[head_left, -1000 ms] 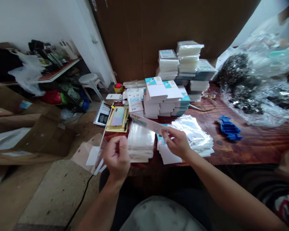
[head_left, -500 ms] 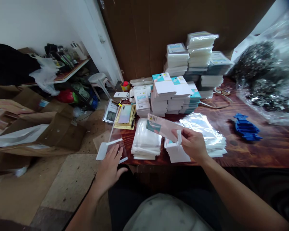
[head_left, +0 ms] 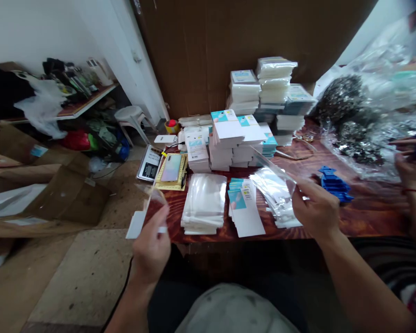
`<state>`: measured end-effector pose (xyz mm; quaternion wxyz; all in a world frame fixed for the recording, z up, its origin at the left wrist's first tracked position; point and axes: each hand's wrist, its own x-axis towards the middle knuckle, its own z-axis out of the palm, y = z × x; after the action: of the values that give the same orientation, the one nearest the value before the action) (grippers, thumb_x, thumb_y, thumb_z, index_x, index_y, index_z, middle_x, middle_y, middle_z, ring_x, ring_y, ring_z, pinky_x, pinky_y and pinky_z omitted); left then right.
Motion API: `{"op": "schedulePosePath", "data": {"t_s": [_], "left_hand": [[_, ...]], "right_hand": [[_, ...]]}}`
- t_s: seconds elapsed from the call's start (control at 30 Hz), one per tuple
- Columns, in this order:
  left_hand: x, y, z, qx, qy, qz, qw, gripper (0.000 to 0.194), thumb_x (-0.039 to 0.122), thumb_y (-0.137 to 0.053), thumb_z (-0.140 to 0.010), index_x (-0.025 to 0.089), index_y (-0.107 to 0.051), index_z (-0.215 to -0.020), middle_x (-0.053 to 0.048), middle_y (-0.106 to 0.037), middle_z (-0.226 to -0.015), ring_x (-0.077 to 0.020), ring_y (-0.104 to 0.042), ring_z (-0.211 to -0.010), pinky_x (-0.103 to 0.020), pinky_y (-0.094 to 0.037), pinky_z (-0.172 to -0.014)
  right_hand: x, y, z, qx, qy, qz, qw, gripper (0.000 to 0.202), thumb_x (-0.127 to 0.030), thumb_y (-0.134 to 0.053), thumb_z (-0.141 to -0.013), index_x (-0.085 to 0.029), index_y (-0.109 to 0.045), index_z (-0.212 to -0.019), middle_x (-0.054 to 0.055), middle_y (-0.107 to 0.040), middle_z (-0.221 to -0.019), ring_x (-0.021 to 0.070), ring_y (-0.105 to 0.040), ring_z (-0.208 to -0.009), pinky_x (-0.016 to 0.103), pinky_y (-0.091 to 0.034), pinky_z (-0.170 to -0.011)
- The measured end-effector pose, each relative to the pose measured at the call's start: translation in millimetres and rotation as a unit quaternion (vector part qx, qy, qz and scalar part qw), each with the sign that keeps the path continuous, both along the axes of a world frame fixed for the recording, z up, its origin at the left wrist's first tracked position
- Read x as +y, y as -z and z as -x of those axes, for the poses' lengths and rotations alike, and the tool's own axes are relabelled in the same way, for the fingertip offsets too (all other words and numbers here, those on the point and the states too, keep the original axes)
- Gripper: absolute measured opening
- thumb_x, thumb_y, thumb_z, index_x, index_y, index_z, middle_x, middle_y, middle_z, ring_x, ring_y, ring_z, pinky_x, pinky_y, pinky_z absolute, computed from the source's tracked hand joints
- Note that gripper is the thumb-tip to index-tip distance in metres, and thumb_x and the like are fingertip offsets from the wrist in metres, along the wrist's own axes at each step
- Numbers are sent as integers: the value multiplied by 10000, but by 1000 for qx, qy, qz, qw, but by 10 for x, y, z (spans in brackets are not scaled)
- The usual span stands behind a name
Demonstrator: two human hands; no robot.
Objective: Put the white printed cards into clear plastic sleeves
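Note:
My left hand is closed, thumb against fingers, on a thin clear plastic sheet at the table's left front edge. My right hand pinches the corner of a clear plastic bag, raised and tilted over the table. Between my hands lies a flat stack of clear plastic bags. Beside it, blue-and-white printed cards are loosely fanned. Under the raised bag is a shiny pile of clear bags. A white piece shows beside my left hand.
Behind are stacks of printed cards and taller packaged stacks. A phone lies at left. A blue plastic piece and a bag of dark parts are at right, near another person's hand. Cardboard boxes stand on the floor.
My left hand has gone from lying flat on the clear sheet to gripping it. My right hand has moved right, now with a clear bag where a printed card showed before. Another person's hands have appeared.

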<state>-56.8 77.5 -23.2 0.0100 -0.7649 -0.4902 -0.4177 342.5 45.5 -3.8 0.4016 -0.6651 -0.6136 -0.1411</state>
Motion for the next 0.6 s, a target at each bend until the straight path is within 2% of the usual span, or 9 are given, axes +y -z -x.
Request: {"op": "schedulePosePath", "data": {"t_s": [0.1,0.17,0.27,0.33,0.4,0.47,0.53,0.6], "left_hand": [[57,-1,-475,78,181,5,980,639,-32,-405,-816,188,-520,-1405,-100,-602,-1380,-228,-547,-1296,-398,-452,-1091],[107,29,-730,151,221,46,962,606,-31,-388,-816,157,-550,-1369,-119,-589,-1393,-254,-493,-1347,-455,-402,-1131],[143,84,-943,239,217,116,939,452,65,-438,-889,133,-590,-1309,-153,-579,-1396,-300,-482,-1350,-518,-372,-1135],[135,98,-978,261,205,142,932,430,217,-492,-942,127,-542,-1359,-175,-522,-1449,-324,-436,-1382,-536,-359,-1132],[110,96,-966,254,199,147,935,582,386,-537,-943,121,-431,-1450,-195,-443,-1508,-333,-368,-1424,-542,-337,-1140],[75,95,-944,235,209,136,940,715,476,-555,-924,120,-334,-1503,-204,-399,-1535,-322,-328,-1446,-541,-315,-1152],[31,107,-927,210,225,106,946,685,460,-566,-925,126,-355,-1485,-199,-414,-1526,-307,-327,-1449,-537,-294,-1164],[-15,125,-906,162,210,62,962,523,373,-586,-927,147,-479,-1386,-180,-495,-1469,-296,-386,-1417,-532,-298,-1162]], "right_hand": [[-124,167,-227,-141,22,-42,989,327,-152,-584,-885,-174,-713,-1184,88,-770,-1022,229,-728,-853,284,-497,-734],[-191,242,-297,-163,24,-43,985,320,-142,-593,-877,-188,-717,-1168,71,-777,-988,219,-730,-846,272,-498,-723],[-229,318,-344,-170,65,-6,983,326,-152,-579,-891,-191,-699,-1191,80,-758,-1072,235,-712,-930,290,-500,-764],[-204,376,-378,-188,80,72,976,357,-140,-544,-901,-179,-670,-1233,96,-722,-1176,262,-685,-1003,327,-498,-805],[-157,430,-404,-214,46,179,959,401,-92,-503,-882,-155,-650,-1250,119,-692,-1232,294,-661,-1050,382,-495,-844],[-118,439,-374,-225,12,245,943,438,-58,-479,-851,-109,-630,-1259,164,-666,-1261,324,-642,-1085,439,-489,-879],[-111,368,-238,-195,-15,239,951,434,-94,-486,-864,-79,-601,-1282,195,-631,-1304,327,-614,-1140,465,-476,-939],[-142,233,16,-149,-85,206,963,418,-211,-530,-906,-99,-584,-1305,179,-611,-1337,303,-576,-1206,446,-450,-1016]]}}
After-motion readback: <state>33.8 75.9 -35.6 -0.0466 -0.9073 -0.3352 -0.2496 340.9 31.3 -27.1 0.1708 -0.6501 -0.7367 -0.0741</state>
